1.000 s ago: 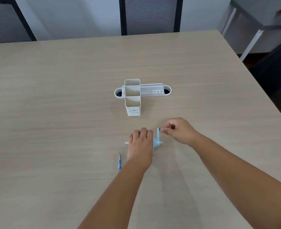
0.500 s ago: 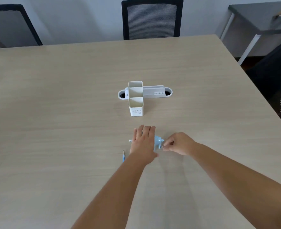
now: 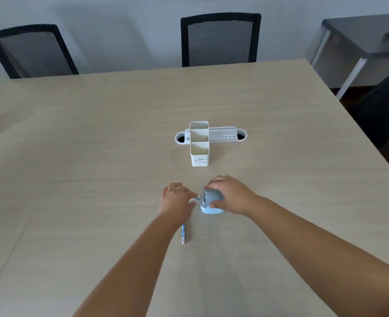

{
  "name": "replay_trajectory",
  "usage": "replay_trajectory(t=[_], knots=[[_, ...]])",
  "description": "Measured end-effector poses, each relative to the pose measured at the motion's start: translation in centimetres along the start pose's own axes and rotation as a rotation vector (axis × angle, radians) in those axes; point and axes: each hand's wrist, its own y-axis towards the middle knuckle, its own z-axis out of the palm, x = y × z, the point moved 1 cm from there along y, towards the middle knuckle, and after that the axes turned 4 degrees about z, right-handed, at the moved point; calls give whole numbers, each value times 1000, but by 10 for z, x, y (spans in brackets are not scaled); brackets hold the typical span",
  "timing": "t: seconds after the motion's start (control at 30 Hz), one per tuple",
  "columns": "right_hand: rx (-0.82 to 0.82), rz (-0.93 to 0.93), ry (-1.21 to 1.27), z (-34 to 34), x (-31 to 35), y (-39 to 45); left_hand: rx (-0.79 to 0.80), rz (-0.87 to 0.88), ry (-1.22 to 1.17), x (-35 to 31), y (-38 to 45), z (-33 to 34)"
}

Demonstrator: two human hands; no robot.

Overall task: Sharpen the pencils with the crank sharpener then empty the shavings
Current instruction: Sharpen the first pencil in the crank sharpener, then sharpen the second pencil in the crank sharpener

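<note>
Counting from my remote seat: two chairs, one table, one side desk, one organizer, one cable port, one sharpener, one pencil that I can make out, two hands.
Far-left chair (image 3: 32, 51): black mesh back, pushed up to the table's far edge.
Table (image 3: 86, 156): pale wood grain, wide, filling most of my view; a seam line runs diagonally at the near left.
Left hand (image 3: 176, 200): palm down, fingers loosely spread and partly curled, fingertips at the silver front fitting of the sharpener; I cannot tell whether it is pinching anything there.
Pencil (image 3: 183, 234): blue, lying flat on the table just right of my left forearm, near side of the sharpener; long axis runs near-to-far. Its far end is hidden under the wrist, so I cannot tell which way the tip points.
Organizer (image 3: 199, 154): cream, upright, three open compartments in a row front to back, small print on the near face; it stands at the table's middle, beyond both hands.
Cable port (image 3: 223, 135): grey oval strip set in the table, touching behind the organizer, long axis left-to-right.
Sharpener (image 3: 209, 201): light blue, on the table between my hands, silver front facing left.
Middle chair (image 3: 221, 38): black mesh, at the far edge.
Right hand (image 3: 231, 194): cupped over the sharpener's top and right side, closed around its body.
Side desk (image 3: 358, 35): grey top, white legs, far right by the pale wall.
</note>
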Motion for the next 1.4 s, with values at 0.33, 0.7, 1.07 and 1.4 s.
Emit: replay_trajectory(t=[0.33, 0.7, 1.07, 1.4], knots=[[-14, 24, -58, 6, 2, 4, -77, 123, 42, 5, 15, 1], [-22, 73, -52, 6, 4, 4, -130, -63, -42, 63, -7, -1], [-49, 84, -45, 9, 6, 2, -277, -794, -755, 37, -72, 49], [-45, 73, -26, 8, 4, 3, -289, -841, -800, 31, -71, 50]])
